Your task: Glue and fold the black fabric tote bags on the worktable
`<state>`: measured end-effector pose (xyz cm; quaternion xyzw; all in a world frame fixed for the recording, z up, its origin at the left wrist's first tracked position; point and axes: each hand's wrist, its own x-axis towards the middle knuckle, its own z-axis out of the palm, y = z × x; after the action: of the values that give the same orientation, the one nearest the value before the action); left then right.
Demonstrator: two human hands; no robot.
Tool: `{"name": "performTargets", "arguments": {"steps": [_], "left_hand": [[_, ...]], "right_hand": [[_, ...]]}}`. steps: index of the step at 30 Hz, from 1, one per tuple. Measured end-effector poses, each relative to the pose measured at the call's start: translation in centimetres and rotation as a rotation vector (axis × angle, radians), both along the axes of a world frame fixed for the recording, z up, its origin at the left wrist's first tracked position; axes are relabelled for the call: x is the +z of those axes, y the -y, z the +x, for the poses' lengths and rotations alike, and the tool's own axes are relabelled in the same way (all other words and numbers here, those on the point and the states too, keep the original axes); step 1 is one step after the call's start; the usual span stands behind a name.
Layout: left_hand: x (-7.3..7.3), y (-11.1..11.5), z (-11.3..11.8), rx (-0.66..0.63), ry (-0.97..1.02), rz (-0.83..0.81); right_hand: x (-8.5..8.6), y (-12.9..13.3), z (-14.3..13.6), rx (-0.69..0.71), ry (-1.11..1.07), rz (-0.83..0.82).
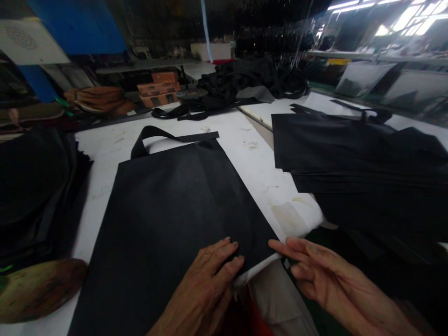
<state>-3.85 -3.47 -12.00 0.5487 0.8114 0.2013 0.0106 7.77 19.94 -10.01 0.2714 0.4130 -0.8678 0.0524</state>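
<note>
A large black sheet of material (164, 200) lies flat on the white table, with a black strap (157, 133) looped at its far edge. My left hand (210, 280) rests on the sheet near its front edge, palm down and fingers slightly bent, with nothing held. At the sheet's right front corner is my right hand (325, 270), turned sideways; its index fingertip touches the corner, the other fingers are loosely bent, and nothing is gripped.
Stacked black pieces (357, 149) lie at the right, more black material (35, 186) at the left. A yellow-brown oblong object (42, 289) sits front left. Black straps (252, 84) are heaped behind, beside orange-brown blocks (159, 88). The white table (101, 144) has its edge near my hands.
</note>
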Motion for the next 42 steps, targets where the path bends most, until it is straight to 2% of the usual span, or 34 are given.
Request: {"name": "performTargets", "arguments": {"steps": [2,4,6,7,10,12,15,19,23,26,29,34,37,39,42], "left_hand": [[0.1,0.0,0.1,0.002,0.009,-0.006],[0.0,0.1,0.1,0.005,0.031,-0.003],[-0.3,0.2,0.1,0.008,0.055,-0.009],[-0.4,0.2,0.0,0.005,0.064,-0.022],[-0.7,0.3,0.0,-0.010,0.077,-0.065],[-0.7,0.3,0.0,-0.012,0.080,-0.077],[-0.5,0.3,0.1,0.000,0.076,-0.075],[-0.3,0.2,0.1,0.007,0.081,-0.063],[0.1,0.0,0.1,0.015,0.067,-0.043],[0.3,-0.1,0.1,0.018,0.056,-0.039],[0.4,-0.2,0.1,0.023,0.052,-0.050],[0.5,-0.1,0.2,0.017,0.065,-0.081],[0.5,0.0,0.2,0.015,0.074,-0.076],[0.5,0.1,0.2,0.016,0.079,-0.071],[0.5,0.1,0.2,0.017,0.088,-0.083]], "right_hand": [[-0.3,-0.6,-0.3,0.006,0.015,0.352],[-0.8,-1.4,-0.6,0.040,-0.025,0.879],[-1.3,-2.2,-1.1,0.130,-0.216,1.402],[-1.5,-2.5,-1.5,0.200,-0.351,1.614],[-1.3,-3.0,-2.8,0.444,-0.690,2.043],[-0.7,-3.0,-3.6,0.611,-0.768,2.206],[0.7,-3.1,-4.5,0.803,-0.844,2.298],[1.6,-3.3,-5.1,0.970,-0.928,2.333],[1.7,-3.4,-5.7,1.081,-0.940,2.336],[1.7,-3.4,-6.1,1.105,-0.959,2.323],[1.4,-3.5,-5.9,1.012,-0.997,2.321],[0.1,-3.8,-4.9,0.719,-1.086,2.280],[-0.6,-3.9,-4.6,0.603,-1.134,2.243],[-0.9,-4.0,-4.6,0.561,-1.151,2.206],[-1.2,-4.3,-4.6,0.582,-1.131,2.150]]}}
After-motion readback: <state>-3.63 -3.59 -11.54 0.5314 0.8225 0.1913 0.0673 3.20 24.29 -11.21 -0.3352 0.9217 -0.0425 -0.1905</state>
